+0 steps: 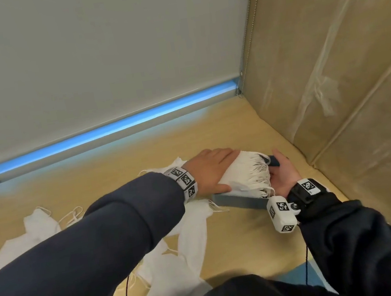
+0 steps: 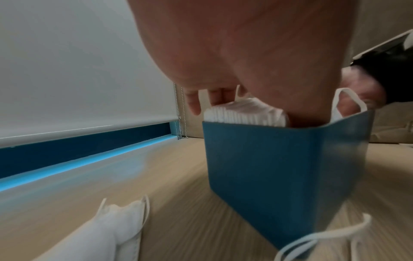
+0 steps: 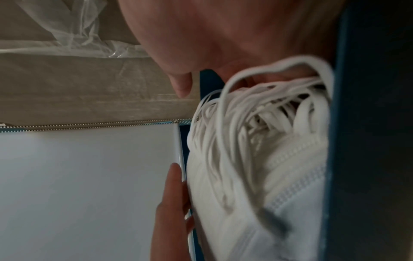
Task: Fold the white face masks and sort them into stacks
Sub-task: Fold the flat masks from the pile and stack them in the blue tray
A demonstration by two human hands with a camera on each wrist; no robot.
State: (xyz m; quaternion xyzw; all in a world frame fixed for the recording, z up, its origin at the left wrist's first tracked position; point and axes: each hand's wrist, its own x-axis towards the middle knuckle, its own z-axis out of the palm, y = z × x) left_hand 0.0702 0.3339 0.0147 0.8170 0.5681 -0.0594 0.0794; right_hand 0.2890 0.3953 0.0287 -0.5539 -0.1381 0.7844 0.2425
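A thick stack of folded white masks [image 1: 246, 170] stands on edge in a blue box [image 1: 240, 202] on the wooden table, ear loops bunched at its right end. My left hand [image 1: 214, 168] lies over the stack, fingers along its far side and thumb on the near side, gripping it. The left wrist view shows the stack [image 2: 243, 113] rising above the blue box [image 2: 279, 167]. My right hand [image 1: 282, 175] holds the box's right end, thumb over the far corner. In the right wrist view the loops and masks [image 3: 268, 167] fill the box [image 3: 368, 141]. Loose unfolded masks [image 1: 181, 264] lie in front.
More loose masks [image 1: 38, 222] lie at the left of the table [image 1: 254, 240]. A cardboard wall [image 1: 343, 75] closes the right side just past the box. A grey roller blind [image 1: 75, 64] hangs behind the table's far edge.
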